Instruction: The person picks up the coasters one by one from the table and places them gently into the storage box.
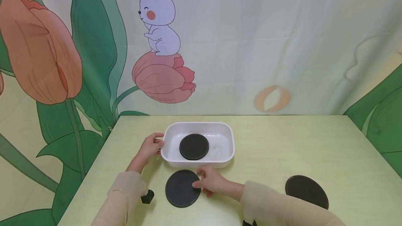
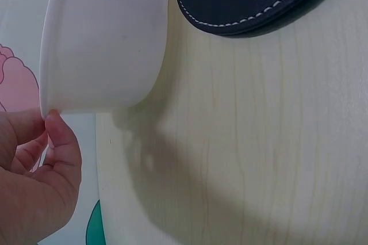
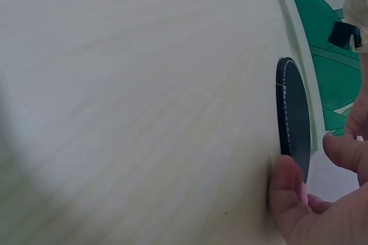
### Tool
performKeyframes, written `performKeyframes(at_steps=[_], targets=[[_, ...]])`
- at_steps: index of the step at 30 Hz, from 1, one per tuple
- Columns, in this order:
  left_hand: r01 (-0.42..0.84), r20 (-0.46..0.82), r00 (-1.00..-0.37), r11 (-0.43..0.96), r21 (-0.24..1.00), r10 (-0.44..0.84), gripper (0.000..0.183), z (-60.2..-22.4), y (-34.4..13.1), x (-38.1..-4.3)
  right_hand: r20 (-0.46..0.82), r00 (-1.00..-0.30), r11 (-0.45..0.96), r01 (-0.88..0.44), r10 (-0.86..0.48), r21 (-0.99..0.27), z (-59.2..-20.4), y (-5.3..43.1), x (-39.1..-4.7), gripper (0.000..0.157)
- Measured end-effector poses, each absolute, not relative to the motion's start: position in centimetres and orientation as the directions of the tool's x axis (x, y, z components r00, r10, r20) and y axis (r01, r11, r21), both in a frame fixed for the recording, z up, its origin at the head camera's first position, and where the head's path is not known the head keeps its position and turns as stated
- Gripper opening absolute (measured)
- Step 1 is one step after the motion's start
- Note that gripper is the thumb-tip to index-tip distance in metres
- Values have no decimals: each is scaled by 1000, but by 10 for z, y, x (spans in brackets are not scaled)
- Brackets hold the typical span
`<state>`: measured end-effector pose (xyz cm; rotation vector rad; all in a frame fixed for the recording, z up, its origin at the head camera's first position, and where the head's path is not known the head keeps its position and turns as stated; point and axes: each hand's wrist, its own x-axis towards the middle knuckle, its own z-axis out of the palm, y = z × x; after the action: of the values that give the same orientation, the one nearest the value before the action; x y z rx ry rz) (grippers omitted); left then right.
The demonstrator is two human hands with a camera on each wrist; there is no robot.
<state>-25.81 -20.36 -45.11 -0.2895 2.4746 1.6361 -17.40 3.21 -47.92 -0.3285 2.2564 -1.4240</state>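
A white rectangular tray (image 1: 201, 164) with rounded corners stands on the table, a round black coaster (image 1: 194, 147) inside it. My left hand (image 1: 152, 145) pinches the tray's left rim; thumb and finger meet at that rim in the left wrist view. In front of the tray a second black coaster (image 1: 180, 188) lies on the tabletop, pale stitching around its edge. At its right side is my right hand (image 1: 211, 180), thumb over the top face and fingertips at the edge. The right wrist view shows a gap between the thumb and this coaster (image 3: 296, 121).
Another black coaster (image 1: 306, 191) lies at the right of the table, partly hidden by my right sleeve (image 1: 282, 206). The pale wood-grain table (image 1: 267, 145) ends at a printed curtain (image 1: 238, 44) with a rabbit and tulips. Black pieces (image 1: 147, 196) show beside the sleeves.
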Motion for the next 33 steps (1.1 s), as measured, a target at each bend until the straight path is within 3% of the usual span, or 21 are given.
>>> performKeyframes(at_steps=[10, 27, 33], targets=[[-244, -236, -969, 383, 891, -69, 34, -451, -203, -258, -80, -918, 674, -223, -388, -704, -489, 24, -179, 31], [-273, -256, -962, 389, 880, -94, 34, -452, -203, -259, -234, -882, 764, -191, -409, -616, -473, 24, -174, 29], [-281, -262, -960, 389, 877, -102, 34, -451, -201, -259, -244, -855, 735, -210, -457, -645, -472, 27, -175, 25]])
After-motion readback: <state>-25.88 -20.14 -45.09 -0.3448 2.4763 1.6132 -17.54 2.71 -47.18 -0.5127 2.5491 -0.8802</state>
